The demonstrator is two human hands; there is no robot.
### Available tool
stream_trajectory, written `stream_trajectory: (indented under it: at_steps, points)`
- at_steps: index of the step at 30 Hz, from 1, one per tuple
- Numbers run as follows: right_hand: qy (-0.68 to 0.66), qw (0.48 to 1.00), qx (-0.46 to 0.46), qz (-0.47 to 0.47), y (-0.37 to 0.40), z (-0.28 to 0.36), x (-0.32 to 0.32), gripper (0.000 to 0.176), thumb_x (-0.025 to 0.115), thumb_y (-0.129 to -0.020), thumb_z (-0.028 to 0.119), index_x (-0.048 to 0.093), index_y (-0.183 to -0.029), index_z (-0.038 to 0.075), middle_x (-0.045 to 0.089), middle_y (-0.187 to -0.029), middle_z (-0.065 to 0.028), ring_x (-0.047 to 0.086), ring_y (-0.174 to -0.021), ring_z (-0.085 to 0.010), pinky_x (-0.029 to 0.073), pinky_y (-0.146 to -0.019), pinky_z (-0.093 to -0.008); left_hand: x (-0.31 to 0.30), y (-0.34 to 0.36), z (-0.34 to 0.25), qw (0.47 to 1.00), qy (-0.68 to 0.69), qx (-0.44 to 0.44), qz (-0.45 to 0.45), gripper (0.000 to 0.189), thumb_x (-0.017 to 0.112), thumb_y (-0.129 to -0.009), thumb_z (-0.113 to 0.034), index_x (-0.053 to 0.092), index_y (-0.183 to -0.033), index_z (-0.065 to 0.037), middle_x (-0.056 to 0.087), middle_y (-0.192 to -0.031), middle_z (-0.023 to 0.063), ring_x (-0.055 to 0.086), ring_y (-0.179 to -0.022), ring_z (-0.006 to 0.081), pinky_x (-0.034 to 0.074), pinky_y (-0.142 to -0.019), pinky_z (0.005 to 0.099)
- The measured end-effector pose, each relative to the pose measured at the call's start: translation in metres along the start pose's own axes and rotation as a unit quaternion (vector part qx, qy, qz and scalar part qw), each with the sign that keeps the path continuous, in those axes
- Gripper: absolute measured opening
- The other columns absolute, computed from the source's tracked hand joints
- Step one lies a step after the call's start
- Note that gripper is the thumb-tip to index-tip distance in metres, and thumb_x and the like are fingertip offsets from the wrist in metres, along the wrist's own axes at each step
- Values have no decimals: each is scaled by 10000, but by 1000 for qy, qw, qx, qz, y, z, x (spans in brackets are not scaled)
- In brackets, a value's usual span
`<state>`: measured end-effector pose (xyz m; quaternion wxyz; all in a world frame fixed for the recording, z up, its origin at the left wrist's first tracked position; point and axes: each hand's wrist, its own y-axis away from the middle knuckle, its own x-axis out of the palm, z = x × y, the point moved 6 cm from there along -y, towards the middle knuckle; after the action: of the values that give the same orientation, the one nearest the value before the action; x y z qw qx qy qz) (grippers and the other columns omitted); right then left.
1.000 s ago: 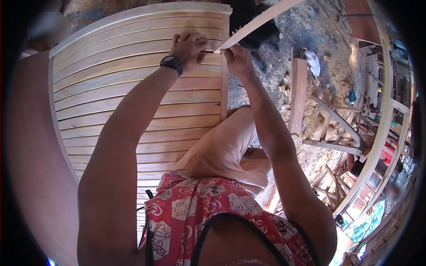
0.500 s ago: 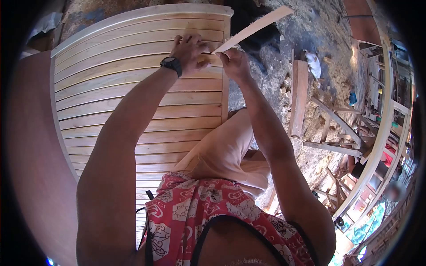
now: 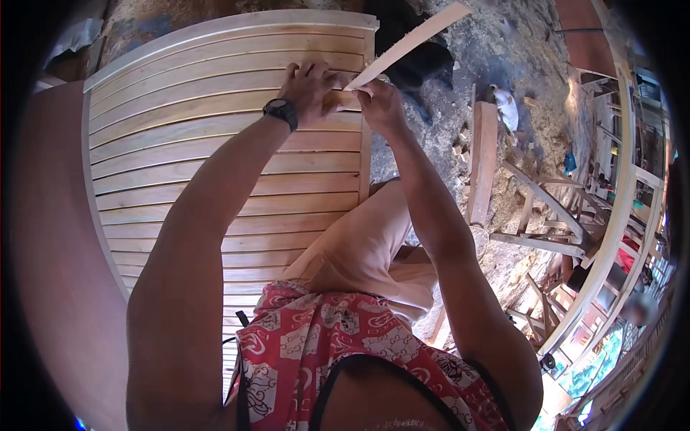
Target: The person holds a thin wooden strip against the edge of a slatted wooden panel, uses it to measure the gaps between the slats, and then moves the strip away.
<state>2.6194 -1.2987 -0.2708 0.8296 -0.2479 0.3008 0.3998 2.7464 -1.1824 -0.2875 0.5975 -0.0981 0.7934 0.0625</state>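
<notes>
A slatted wooden panel [image 3: 180, 136] lies in front of me, framed along its far and right edges. My left hand [image 3: 309, 90], with a dark watch at the wrist, rests on its upper right slats. Its fingers are bent, with a gap between thumb and index finger, close to the tip of a thin wooden strip [image 3: 413, 44]. My right hand [image 3: 382, 108] pinches that strip near its pointed lower end, at the panel's right edge. The strip slants up and right beyond the panel. Exactly how its tip meets the slats is partly hidden by my fingers.
A smooth brown board [image 3: 61, 237] stands along the left. To the right, a wooden beam [image 3: 483, 161] and several timber offcuts lie on the dusty ground near a white object [image 3: 507, 108]. Long pale timber framing [image 3: 624, 179] and a person [image 3: 607, 276] are farther right.
Both hands stay almost in place at the panel's right edge. The strip has shifted very slightly, its upper end a little higher and to the left.
</notes>
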Motion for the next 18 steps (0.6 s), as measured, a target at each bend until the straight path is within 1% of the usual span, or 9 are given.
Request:
stream_trajectory:
  at_steps: [2, 4, 7, 9, 11, 12, 13, 17, 18]
  points:
    - [-5, 1000, 1, -1, -1, -1, 0, 166, 726, -937, 101, 745, -1100, 81, 766, -1036, -186, 747, -981, -380, 591, -807, -444, 1, 3, -2, 999, -7, 6, -31, 573, 732, -899, -534, 663, -1345, -181, 535, -1393, 60, 459, -1343, 305, 316, -1137, 585]
    - [1, 999, 31, 16, 0, -3, 2, 247, 710, -923, 96, 703, -1169, 119, 745, -1045, -225, 710, -1006, -450, 570, -848, -537, 5, 4, -2, 999, -7, 9, -39, 567, 728, -903, -528, 667, -1332, -162, 546, -1379, 62, 462, -1342, 304, 319, -1133, 583]
    - [33, 998, 40, 25, 2, -7, 4, 239, 711, -926, 133, 706, -1165, 126, 747, -1038, -221, 710, -1000, -451, 565, -851, -548, 4, 6, -7, 999, 0, 16, -48, 539, 727, -915, -498, 673, -1306, -132, 572, -1345, 66, 478, -1328, 302, 341, -1118, 569]
    - [30, 999, 35, 24, 1, -8, 6, 235, 711, -931, 152, 707, -1165, 134, 748, -1037, -218, 711, -996, -450, 564, -851, -548, 2, 8, -9, 999, 5, 20, -50, 515, 728, -921, -475, 675, -1293, -122, 586, -1326, 67, 490, -1316, 301, 359, -1108, 558]
    - [28, 999, 34, 22, 1, -9, 6, 232, 711, -935, 172, 709, -1165, 142, 749, -1037, -215, 711, -992, -450, 563, -851, -548, 1, 10, -11, 997, 24, 17, -65, 471, 757, -909, -339, 629, -1327, -164, 570, -1356, 95, 521, -1297, 340, 395, -1102, 568]
    - [45, 998, 40, 19, 1, -8, 6, 197, 729, -935, 170, 734, -1126, 123, 760, -1027, -196, 728, -980, -421, 577, -831, -506, 2, 11, -14, 997, 25, 18, -66, 471, 757, -909, -339, 629, -1327, -164, 570, -1356, 95, 521, -1297, 340, 395, -1102, 568]
    - [62, 997, 45, 15, 1, -7, 6, 166, 748, -934, 168, 759, -1087, 104, 772, -1017, -177, 745, -969, -391, 590, -811, -465, 0, 11, -15, 995, 50, 14, -86, 439, 771, -891, -291, 652, -1286, -144, 585, -1333, 85, 529, -1284, 337, 417, -1093, 539]
    - [52, 998, 42, 3, 1, -3, 4, 161, 749, -935, 172, 763, -1087, 120, 771, -995, -177, 746, -952, -391, 590, -797, -465, 3, 17, -22, 981, 119, -32, -151, 325, 799, -839, -187, 718, -1141, -95, 636, -1251, 76, 547, -1251, 335, 459, -1071, 488]
    - [43, 998, 49, 12, 0, -5, 5, 174, 726, -942, 183, 757, -1109, 148, 765, -1004, -177, 733, -961, -407, 581, -816, -492, 8, 18, -24, 981, 119, -32, -152, 325, 799, -839, -187, 718, -1141, -95, 636, -1251, 76, 547, -1251, 335, 459, -1071, 488]
